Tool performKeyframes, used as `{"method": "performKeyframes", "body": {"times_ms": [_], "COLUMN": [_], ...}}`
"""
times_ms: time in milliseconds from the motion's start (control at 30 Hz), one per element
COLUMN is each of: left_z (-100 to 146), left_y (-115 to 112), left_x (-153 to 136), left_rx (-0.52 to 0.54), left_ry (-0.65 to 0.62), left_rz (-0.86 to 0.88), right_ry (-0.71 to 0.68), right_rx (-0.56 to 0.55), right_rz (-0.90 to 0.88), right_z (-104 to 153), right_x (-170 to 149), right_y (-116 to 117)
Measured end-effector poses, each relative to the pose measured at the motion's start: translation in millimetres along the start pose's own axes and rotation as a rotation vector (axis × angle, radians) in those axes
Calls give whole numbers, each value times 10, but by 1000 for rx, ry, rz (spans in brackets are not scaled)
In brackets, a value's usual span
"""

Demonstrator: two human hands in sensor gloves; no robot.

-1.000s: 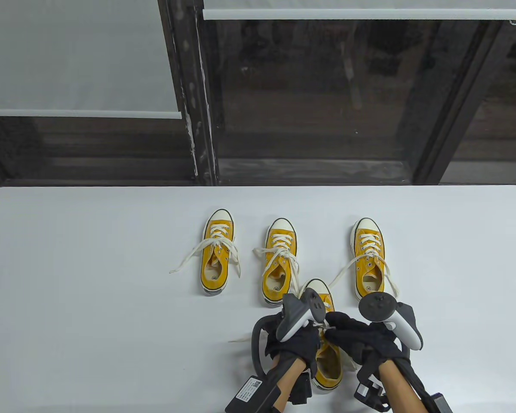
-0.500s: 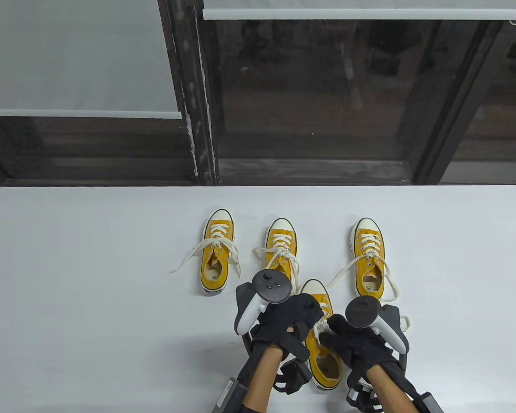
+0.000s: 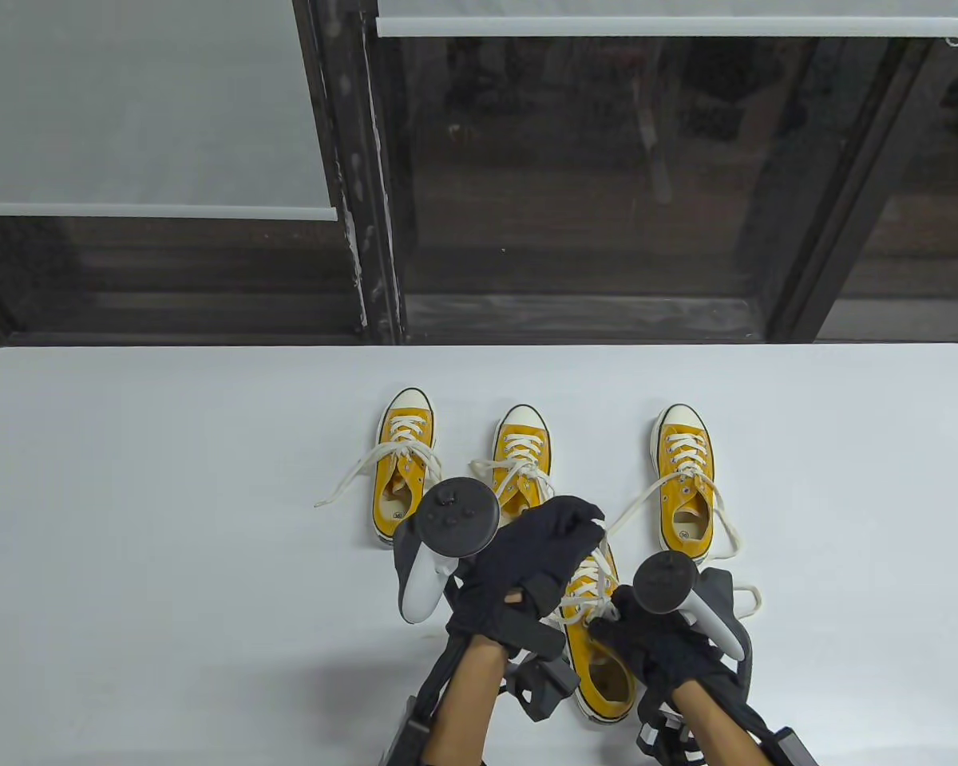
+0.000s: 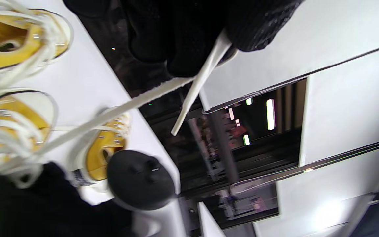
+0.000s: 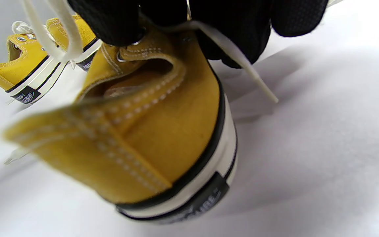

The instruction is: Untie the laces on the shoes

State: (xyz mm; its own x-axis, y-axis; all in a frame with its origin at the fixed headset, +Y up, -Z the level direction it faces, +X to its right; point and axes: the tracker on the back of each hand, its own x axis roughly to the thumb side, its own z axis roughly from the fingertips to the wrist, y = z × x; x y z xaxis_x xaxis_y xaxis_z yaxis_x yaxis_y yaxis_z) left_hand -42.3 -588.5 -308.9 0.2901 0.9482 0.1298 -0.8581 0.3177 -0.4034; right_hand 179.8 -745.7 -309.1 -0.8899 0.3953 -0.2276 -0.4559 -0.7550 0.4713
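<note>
Nearest yellow sneaker (image 3: 599, 638), lower centre of table view: lace end (image 4: 206, 70) pinched in left hand (image 3: 539, 562), drawn taut. Right hand (image 3: 647, 634) clamped at eyelets. Shoe best kept pinned; lace best pulled steadily away.

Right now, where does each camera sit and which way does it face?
Table view: above, looking down at the table; both gloved hands show, left hand, right hand.
Left wrist view: on the left wrist, tilted, facing the window; fingers pinch a lace.
Right wrist view: low behind the near shoe; fingers on its collar.
Shared: all three show the near shoe.
</note>
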Motion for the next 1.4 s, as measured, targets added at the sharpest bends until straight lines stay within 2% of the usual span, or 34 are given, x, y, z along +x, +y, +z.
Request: {"method": "performKeyframes", "body": {"times_ms": [167, 267, 333, 467, 567, 667, 700, 833, 900, 1033, 1100, 1167, 1233, 1333, 1367, 1400], "left_z": [141, 196, 220, 269, 290, 313, 335, 400, 444, 505, 533, 556, 573, 576, 560, 525], "left_y": [111, 136, 154, 205, 222, 242, 252, 366, 396, 456, 488, 525, 597, 739, 756, 759], "left_x": [192, 258, 289, 370, 418, 483, 514, 551, 548, 545, 542, 526, 477, 273, 192, 65], "left_rx": [73, 62, 92, 102, 80, -6, 1, 139, 162, 188, 210, 224, 247, 378, 389, 391], "left_ry": [-84, -115, -134, -219, -256, -374, -348, -272, -262, -234, -226, -214, -170, 37, 110, 244], "left_rz": [26, 31, 49, 136, 207, 408, 418, 150, 140, 90, 55, 61, 36, -186, -232, -306], "right_ry": [0, -1, 1, 4, 3, 4, 3, -5, -58, -151, -190, -179, -168, -163, -163, -159], "right_rx": [9, 11, 10, -11, -10, -5, -6, 38, 77, -24, -31, -13, -71, -77, -67, -59], "right_rz": [-16, -21, -21, 3, 2, -2, -2, -56, -63, -37, -80, -105, -87, -149, -173, -205], "right_z": [-2, -3, -1, 7, 2, -1, -1, -4, 31, 97, 72, 64, 89, 91, 87, 82], "right_x": [-9, -12, -11, 5, 4, -1, -2, -17, 5, 89, 121, 143, 130, 67, 52, 36], "right_y": [-4, -4, -5, 2, 0, 0, -1, -33, -75, -96, -50, -33, -57, -102, -110, -125]}}
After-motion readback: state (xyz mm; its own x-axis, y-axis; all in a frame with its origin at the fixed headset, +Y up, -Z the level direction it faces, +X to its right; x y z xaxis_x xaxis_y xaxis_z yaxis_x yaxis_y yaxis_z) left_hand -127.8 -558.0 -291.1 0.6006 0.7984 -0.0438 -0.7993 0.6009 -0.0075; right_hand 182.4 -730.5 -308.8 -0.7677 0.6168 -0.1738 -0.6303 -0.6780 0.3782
